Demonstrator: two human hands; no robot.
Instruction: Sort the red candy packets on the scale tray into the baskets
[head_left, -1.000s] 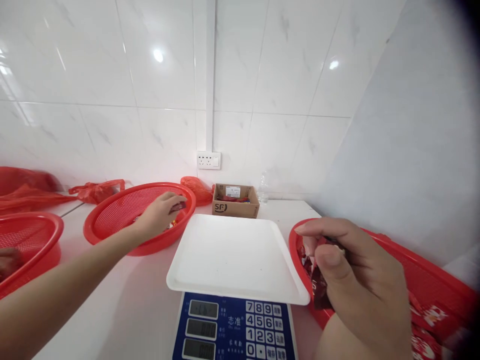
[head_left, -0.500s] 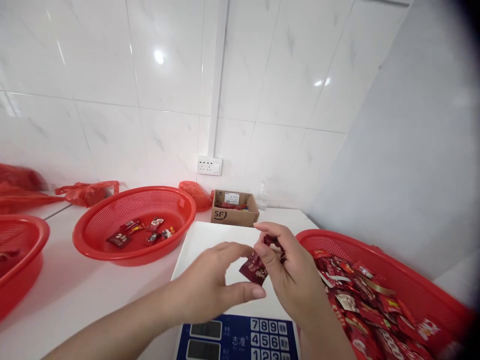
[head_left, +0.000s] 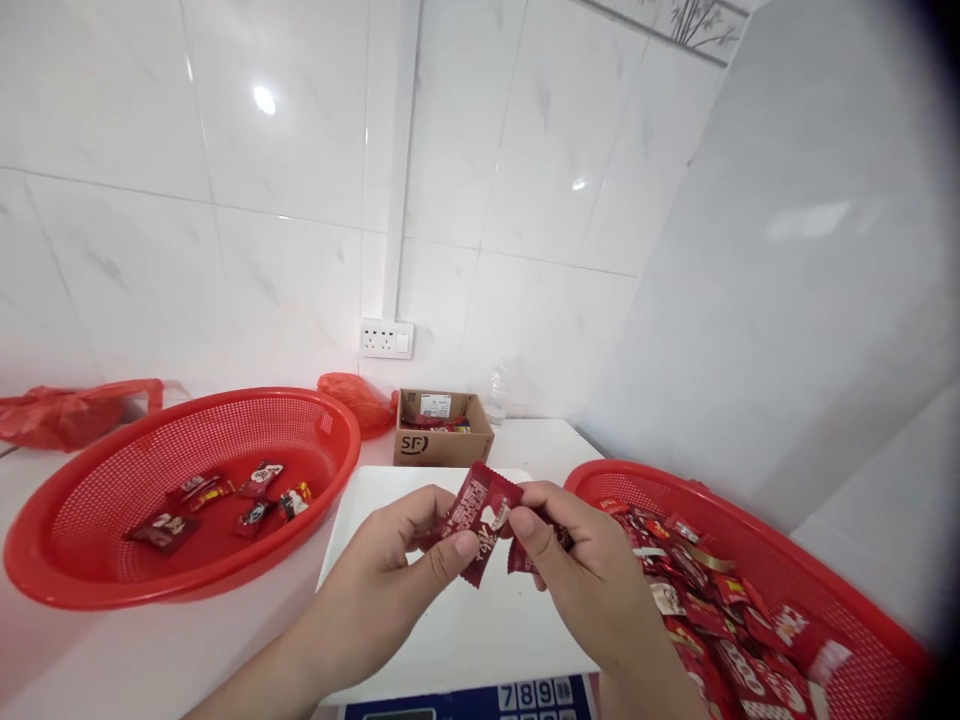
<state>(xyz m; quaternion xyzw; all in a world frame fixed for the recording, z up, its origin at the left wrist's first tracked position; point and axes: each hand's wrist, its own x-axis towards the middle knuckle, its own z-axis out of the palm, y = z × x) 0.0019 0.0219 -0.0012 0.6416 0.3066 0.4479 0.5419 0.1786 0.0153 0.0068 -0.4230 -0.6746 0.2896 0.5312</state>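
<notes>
My left hand (head_left: 397, 570) pinches a dark red wrapped candy (head_left: 484, 515) with pale lettering between thumb and fingers. My right hand (head_left: 592, 570) is closed around another dark red wrapped candy (head_left: 519, 557), mostly hidden by the fingers, and its fingertips meet the edge of the first one. Both hands are above the white pan (head_left: 480, 640) of a weighing scale, whose blue keypad (head_left: 480, 703) shows at the bottom edge. To the right, a red basket (head_left: 840, 570) is heaped with wrapped candies (head_left: 705, 610), mostly red.
On the left stands a red mesh basket (head_left: 97, 510) with several wrapped candies (head_left: 161, 530) inside. Behind the scale are a cardboard box (head_left: 446, 448), a clear bottle (head_left: 496, 395) and a red plastic bag (head_left: 356, 400). Another red bag (head_left: 67, 415) lies at far left by the tiled wall.
My left hand has closed on a dark red candy that was at my right hand, and it now shows flat between them. The view has shifted to the right.
</notes>
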